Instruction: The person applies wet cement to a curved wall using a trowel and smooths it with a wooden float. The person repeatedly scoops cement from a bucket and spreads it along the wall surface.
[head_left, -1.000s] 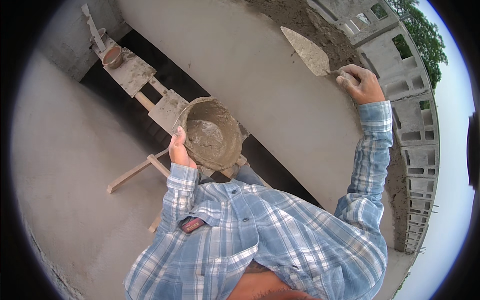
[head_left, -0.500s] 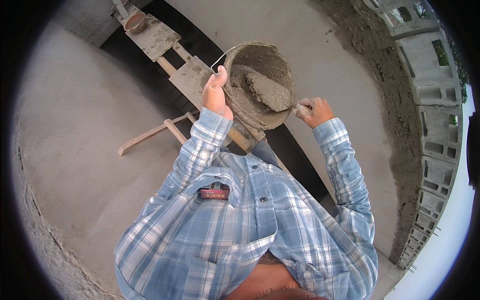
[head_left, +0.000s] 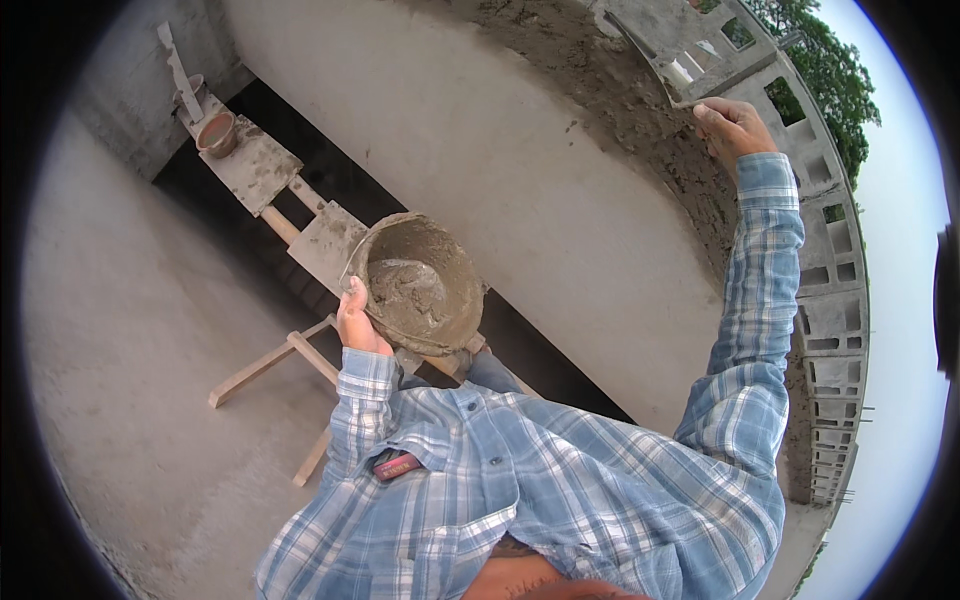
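- The left hand touches the near-left side of a round, deep bucket caked in grey mortar, close to its rim and thin wire handle; I cannot tell how far its fingers close
- The bucket stands in front of the person's body, mouth upward, with wet grey mortar lying in the bottom
- The right hand is closed around the handle of a thin metal trowel, raised well apart from the bucket
- The trowel's blade appears almost edge-on, over a rough, dark band of mortar along the smooth grey wall; whether it touches cannot be told
- Pale hollow concrete blocks line the wall's far edge
- A reddish-brown round bowl sits on mortar-spattered flat boards
- A light wooden trestle stands left of the bucket
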